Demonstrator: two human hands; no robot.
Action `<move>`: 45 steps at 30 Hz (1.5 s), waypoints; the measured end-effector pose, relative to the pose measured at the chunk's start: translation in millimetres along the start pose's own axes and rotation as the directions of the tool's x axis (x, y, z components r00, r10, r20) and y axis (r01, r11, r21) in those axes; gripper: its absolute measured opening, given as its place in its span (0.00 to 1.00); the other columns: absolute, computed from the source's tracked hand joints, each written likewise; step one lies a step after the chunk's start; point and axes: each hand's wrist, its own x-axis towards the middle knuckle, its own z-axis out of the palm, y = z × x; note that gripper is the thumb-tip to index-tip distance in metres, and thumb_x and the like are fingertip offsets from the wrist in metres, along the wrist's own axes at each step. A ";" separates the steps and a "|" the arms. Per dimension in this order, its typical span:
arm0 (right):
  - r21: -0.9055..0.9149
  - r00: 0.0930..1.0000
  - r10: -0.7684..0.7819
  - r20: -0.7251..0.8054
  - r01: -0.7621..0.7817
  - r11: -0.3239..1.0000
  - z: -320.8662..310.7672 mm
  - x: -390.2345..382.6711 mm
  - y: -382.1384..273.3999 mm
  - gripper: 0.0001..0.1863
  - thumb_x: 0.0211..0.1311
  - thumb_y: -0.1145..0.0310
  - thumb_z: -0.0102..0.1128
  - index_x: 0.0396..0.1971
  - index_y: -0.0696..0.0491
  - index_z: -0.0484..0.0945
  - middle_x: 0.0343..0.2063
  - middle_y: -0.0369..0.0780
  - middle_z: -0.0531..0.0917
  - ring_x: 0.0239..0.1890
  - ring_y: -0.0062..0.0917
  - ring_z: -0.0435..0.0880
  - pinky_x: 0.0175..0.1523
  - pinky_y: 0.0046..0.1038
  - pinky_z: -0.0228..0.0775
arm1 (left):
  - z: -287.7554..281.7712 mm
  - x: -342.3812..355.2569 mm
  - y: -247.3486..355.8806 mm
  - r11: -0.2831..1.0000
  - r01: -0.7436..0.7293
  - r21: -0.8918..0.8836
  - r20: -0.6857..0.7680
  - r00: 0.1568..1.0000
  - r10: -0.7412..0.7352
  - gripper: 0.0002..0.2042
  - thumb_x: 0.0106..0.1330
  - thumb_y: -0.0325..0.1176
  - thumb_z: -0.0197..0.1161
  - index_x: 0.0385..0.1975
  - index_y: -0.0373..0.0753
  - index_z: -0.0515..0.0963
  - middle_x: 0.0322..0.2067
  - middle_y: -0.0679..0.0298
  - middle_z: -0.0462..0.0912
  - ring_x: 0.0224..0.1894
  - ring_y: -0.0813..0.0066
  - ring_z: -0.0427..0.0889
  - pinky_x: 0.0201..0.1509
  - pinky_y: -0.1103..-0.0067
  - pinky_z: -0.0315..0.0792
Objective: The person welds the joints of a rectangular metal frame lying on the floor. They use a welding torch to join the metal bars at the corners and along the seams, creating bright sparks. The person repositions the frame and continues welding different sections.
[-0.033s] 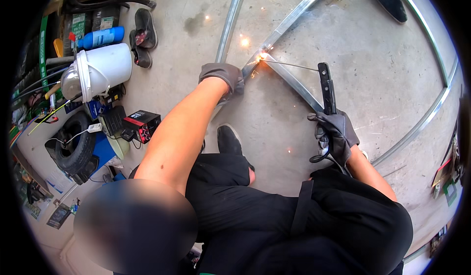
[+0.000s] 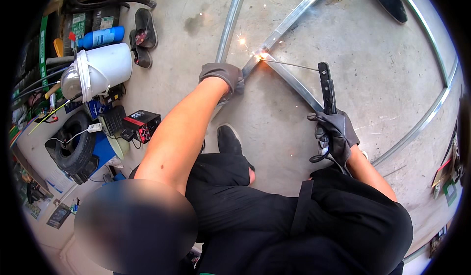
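Observation:
My right hand (image 2: 336, 132), in a dark grey work glove, is closed around the black handle of a welding electrode holder (image 2: 326, 88). A thin welding rod (image 2: 289, 64) runs left from its jaw. The rod's tip meets a bright orange arc (image 2: 261, 56) where several square steel tubes come together. One steel tube (image 2: 297, 83) slants from that joint down toward my right hand, and another tube (image 2: 299, 12) goes up and right. My left hand (image 2: 222, 81), also gloved, is closed over a tube just left of the joint; its fingertips are hidden beneath the glove's back.
On the left lie a white bucket (image 2: 108, 71), a blue bottle (image 2: 102, 38), a tyre (image 2: 73, 145) and a black-and-red box (image 2: 142, 125). A pair of shoes (image 2: 144, 34) sits nearby. Another person's foot (image 2: 387, 0) is at the upper right. Curved tubing (image 2: 422, 123) crosses the right side.
Sparks around the joint have shifted to other spots. Both hands, the rod and the tubes look the same as before.

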 end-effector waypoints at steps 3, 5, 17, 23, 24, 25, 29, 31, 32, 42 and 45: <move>-0.002 1.000 0.006 -0.012 -0.006 1.000 2.2 -0.8 -2.7 0.14 0.75 0.59 0.77 0.44 0.55 0.88 0.20 0.36 0.82 0.14 0.19 0.76 0.18 0.25 0.65 | -4.2 -6.3 3.2 0.998 0.034 -0.055 0.010 0.999 -0.034 0.17 0.57 0.47 0.78 0.46 0.53 0.97 0.43 0.56 0.96 0.44 0.55 0.94 0.53 0.64 0.83; -0.002 1.000 0.014 -0.025 -0.014 1.000 3.6 -3.2 -5.7 0.14 0.74 0.59 0.77 0.43 0.55 0.88 0.20 0.35 0.81 0.14 0.18 0.76 0.18 0.25 0.65 | -6.9 -8.2 5.0 0.995 0.051 -0.082 0.039 0.998 -0.048 0.16 0.59 0.44 0.75 0.47 0.51 0.96 0.45 0.55 0.96 0.46 0.55 0.94 0.54 0.64 0.83; 0.037 0.999 0.031 -0.041 -0.030 0.999 5.2 -3.8 -7.9 0.12 0.76 0.60 0.74 0.42 0.54 0.90 0.19 0.35 0.81 0.13 0.19 0.74 0.16 0.27 0.64 | 4.2 10.3 -0.7 0.919 0.218 -0.328 0.044 0.975 -0.216 0.20 0.61 0.46 0.80 0.51 0.48 0.95 0.50 0.55 0.95 0.51 0.57 0.94 0.59 0.67 0.84; 0.102 0.997 0.075 -0.028 -0.072 0.992 4.3 -2.3 -8.1 0.13 0.76 0.59 0.74 0.44 0.55 0.92 0.19 0.35 0.81 0.12 0.19 0.74 0.16 0.26 0.64 | -23.0 -18.4 14.9 0.994 0.094 -0.055 0.112 0.990 -0.087 0.20 0.64 0.43 0.77 0.54 0.46 0.93 0.55 0.55 0.94 0.56 0.55 0.93 0.63 0.67 0.84; 0.099 0.997 0.075 -0.031 -0.072 0.992 4.1 -2.7 -8.2 0.13 0.76 0.59 0.74 0.45 0.55 0.92 0.19 0.35 0.81 0.12 0.19 0.73 0.16 0.26 0.65 | -24.1 -20.4 15.2 0.994 0.083 -0.073 0.103 0.992 -0.075 0.19 0.64 0.42 0.76 0.54 0.47 0.93 0.54 0.56 0.94 0.55 0.55 0.93 0.62 0.66 0.84; 0.118 0.997 0.075 -0.023 -0.072 0.990 4.0 -3.4 -8.5 0.13 0.76 0.58 0.74 0.45 0.54 0.92 0.19 0.35 0.81 0.12 0.19 0.73 0.16 0.26 0.65 | -23.4 -20.9 14.2 0.993 0.078 -0.089 0.098 0.993 -0.070 0.18 0.65 0.42 0.76 0.53 0.47 0.93 0.53 0.56 0.94 0.54 0.55 0.93 0.61 0.66 0.85; 0.184 0.997 0.071 -0.014 -0.067 0.981 1.6 -7.0 -9.0 0.12 0.75 0.60 0.75 0.44 0.54 0.92 0.19 0.35 0.80 0.12 0.19 0.74 0.15 0.27 0.65 | -12.2 -6.3 6.1 1.000 0.000 -0.004 0.055 0.998 0.000 0.15 0.65 0.44 0.74 0.49 0.49 0.95 0.48 0.55 0.96 0.48 0.55 0.94 0.55 0.63 0.84; 0.115 0.999 0.006 -0.034 -0.002 0.993 -0.6 -7.3 -9.8 0.11 0.75 0.60 0.76 0.44 0.53 0.92 0.19 0.36 0.80 0.11 0.20 0.74 0.15 0.27 0.65 | -4.4 1.4 0.2 0.996 -0.066 0.062 0.033 0.997 0.064 0.15 0.65 0.46 0.75 0.47 0.50 0.96 0.45 0.55 0.96 0.45 0.55 0.94 0.52 0.62 0.84; 0.131 0.999 0.011 -0.041 -0.005 0.991 -0.8 -7.2 -9.5 0.11 0.75 0.61 0.75 0.45 0.54 0.93 0.19 0.36 0.80 0.10 0.21 0.74 0.14 0.28 0.65 | 0.1 3.1 -1.6 0.996 -0.054 0.065 -0.099 0.993 0.060 0.14 0.63 0.45 0.75 0.45 0.50 0.97 0.42 0.56 0.96 0.43 0.57 0.94 0.50 0.62 0.83; 0.092 0.999 0.040 -0.030 -0.037 0.995 -0.2 -2.3 -5.5 0.11 0.74 0.62 0.76 0.44 0.54 0.92 0.19 0.37 0.81 0.11 0.21 0.75 0.14 0.28 0.66 | -12.6 -11.6 10.0 0.998 0.051 -0.031 0.077 0.996 -0.048 0.11 0.69 0.42 0.72 0.48 0.60 0.96 0.52 0.61 0.96 0.52 0.57 0.94 0.59 0.66 0.84; 0.099 0.998 0.053 -0.042 -0.049 0.994 3.0 -2.4 -7.6 0.11 0.73 0.62 0.77 0.42 0.54 0.90 0.20 0.36 0.81 0.11 0.21 0.75 0.14 0.28 0.66 | -12.6 -14.8 11.9 0.993 0.084 -0.083 0.075 0.994 -0.078 0.11 0.69 0.45 0.72 0.47 0.58 0.96 0.51 0.60 0.95 0.51 0.58 0.93 0.59 0.66 0.84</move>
